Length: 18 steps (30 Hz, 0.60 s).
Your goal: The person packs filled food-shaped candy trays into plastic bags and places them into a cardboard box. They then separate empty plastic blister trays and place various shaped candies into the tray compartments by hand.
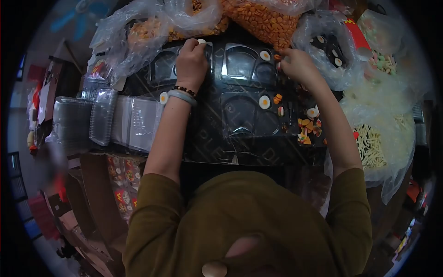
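Observation:
Over the back left clear plastic tray [162, 64], my left hand [191, 64] is closed, its fingertips on a small white piece [201, 41] that looks like a fried-egg piece. My right hand [299, 67] is pinched beside small orange pieces [277, 57], at the right edge of the back middle tray [240, 48]; what its fingers hold is hidden. A fried-egg piece [265, 55] lies in that tray's upper right. The front tray [237, 124] has another fried-egg piece [264, 102] in it, with a small orange piece [277, 99] at its right edge.
Bags of orange pieces [263, 23] line the back. A bag of fried-egg pieces [338, 61] and one of pale fry-like sticks [369, 145] are at the right. Stacked clear plastic packs [71, 122] stand left. Loose orange pieces [308, 125] lie near my right forearm.

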Each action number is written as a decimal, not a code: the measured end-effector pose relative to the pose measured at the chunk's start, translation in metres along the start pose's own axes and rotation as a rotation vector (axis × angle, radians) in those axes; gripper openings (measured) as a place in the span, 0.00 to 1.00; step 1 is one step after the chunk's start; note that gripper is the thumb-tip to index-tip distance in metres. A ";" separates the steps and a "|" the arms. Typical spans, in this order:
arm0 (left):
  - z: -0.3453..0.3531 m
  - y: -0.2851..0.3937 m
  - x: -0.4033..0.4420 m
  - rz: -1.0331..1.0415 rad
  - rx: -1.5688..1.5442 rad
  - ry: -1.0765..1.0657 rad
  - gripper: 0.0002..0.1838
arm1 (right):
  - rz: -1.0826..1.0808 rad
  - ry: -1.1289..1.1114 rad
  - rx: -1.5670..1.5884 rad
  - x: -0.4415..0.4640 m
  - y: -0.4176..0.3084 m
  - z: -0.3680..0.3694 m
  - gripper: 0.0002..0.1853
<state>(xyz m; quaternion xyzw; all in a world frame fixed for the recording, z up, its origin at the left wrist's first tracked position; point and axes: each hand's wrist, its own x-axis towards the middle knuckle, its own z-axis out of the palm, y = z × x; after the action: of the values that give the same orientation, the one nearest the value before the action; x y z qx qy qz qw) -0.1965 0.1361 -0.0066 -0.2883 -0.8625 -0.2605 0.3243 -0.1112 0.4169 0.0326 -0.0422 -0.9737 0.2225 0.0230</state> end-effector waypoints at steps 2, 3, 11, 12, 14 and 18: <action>0.008 -0.010 -0.007 0.090 0.064 -0.115 0.08 | 0.002 -0.012 -0.094 0.006 0.008 0.004 0.14; 0.010 -0.013 -0.007 0.122 0.102 -0.164 0.06 | 0.002 -0.015 -0.141 0.006 0.008 0.006 0.13; -0.020 0.007 -0.018 -0.072 -0.149 -0.307 0.13 | -0.067 0.214 -0.147 -0.021 0.017 0.002 0.14; -0.031 0.016 -0.024 -0.048 -0.187 -0.289 0.13 | -0.100 0.305 -0.038 -0.034 0.015 -0.005 0.14; -0.056 0.037 -0.042 -0.040 -0.264 -0.307 0.14 | -0.004 0.295 0.324 -0.060 0.006 -0.006 0.14; -0.092 0.058 -0.090 -0.114 -0.255 -0.375 0.17 | 0.302 0.082 0.661 -0.107 -0.006 0.016 0.14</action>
<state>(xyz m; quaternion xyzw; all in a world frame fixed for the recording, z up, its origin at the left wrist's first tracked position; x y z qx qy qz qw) -0.0637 0.0888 0.0048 -0.3213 -0.8827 -0.3269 0.1040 -0.0061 0.3952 0.0179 -0.1848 -0.8302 0.5243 0.0411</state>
